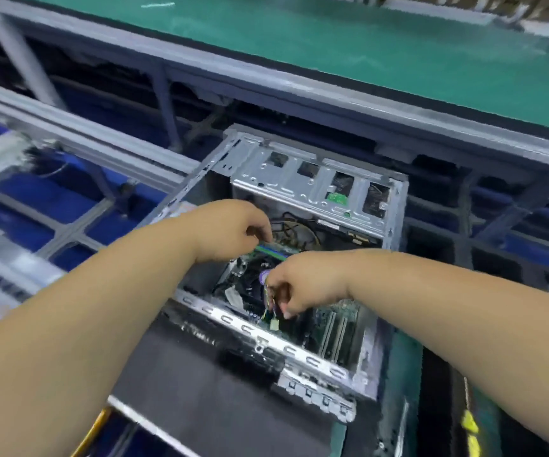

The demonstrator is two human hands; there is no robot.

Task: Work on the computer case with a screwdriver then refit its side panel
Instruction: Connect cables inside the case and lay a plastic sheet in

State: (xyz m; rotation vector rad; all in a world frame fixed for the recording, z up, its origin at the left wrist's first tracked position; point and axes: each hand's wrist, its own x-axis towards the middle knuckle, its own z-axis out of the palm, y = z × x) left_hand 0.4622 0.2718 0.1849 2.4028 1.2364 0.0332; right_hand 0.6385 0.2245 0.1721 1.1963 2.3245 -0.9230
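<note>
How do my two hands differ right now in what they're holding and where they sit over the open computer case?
The left hand pinches a thin green strip-like part; the right hand grips a bundle of coloured wires ending in a small connector. The left hand sits farther in, near the drive cage; the right hand sits closer, by the near rail. Both are curled, working inside the open computer case, neither holding a screwdriver.

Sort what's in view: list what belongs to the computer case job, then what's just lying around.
Part of the job:
- open computer case, side panel off
- bundle of coloured wires, pinched by the right hand
- left hand inside the case, over a green part

Just lying about:
- green conveyor belt
- yellow item, too blurred to name
</note>
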